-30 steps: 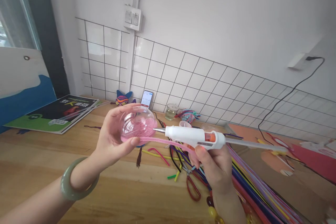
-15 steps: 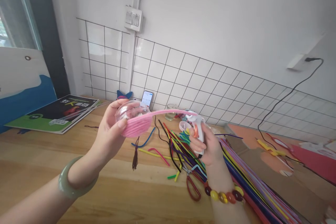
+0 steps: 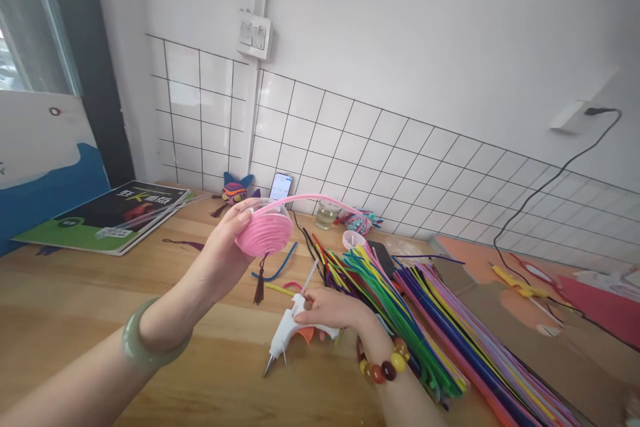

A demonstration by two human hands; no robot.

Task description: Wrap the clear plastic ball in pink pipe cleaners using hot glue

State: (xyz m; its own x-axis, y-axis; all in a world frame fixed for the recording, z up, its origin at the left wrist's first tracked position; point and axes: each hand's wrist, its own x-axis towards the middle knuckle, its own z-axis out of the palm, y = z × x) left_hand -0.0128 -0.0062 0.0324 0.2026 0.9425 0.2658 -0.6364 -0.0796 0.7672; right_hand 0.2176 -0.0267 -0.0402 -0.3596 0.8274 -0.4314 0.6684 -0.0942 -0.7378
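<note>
My left hand (image 3: pixel 220 240) grips a clear plastic ball (image 3: pixel 277 207) whose lower part is wrapped in rows of pink pipe cleaner (image 3: pixel 265 233). The loose pink end arcs to the right, above the table. A dark tassel (image 3: pixel 259 285) hangs under the ball. Lower down, my right hand (image 3: pixel 333 312) has its fingers closed on the white glue gun (image 3: pixel 287 327), which has an orange trigger. The gun's metal nozzle points down and left at the wooden table (image 3: pixel 200 373).
Bundles of colored pipe cleaners (image 3: pixel 450 327) cover the right side. Behind stand a phone (image 3: pixel 281 188), a glass jar (image 3: pixel 327 215) and a small decorated figure (image 3: pixel 237 191). A magazine (image 3: pixel 120 213) lies left; a yellow tool (image 3: pixel 517 283) with a cord lies right.
My right hand has brought the glue gun down and left, its nozzle now toward the table. The wrapped ball has moved slightly right and turned, showing more pink; the loose end arcs higher.
</note>
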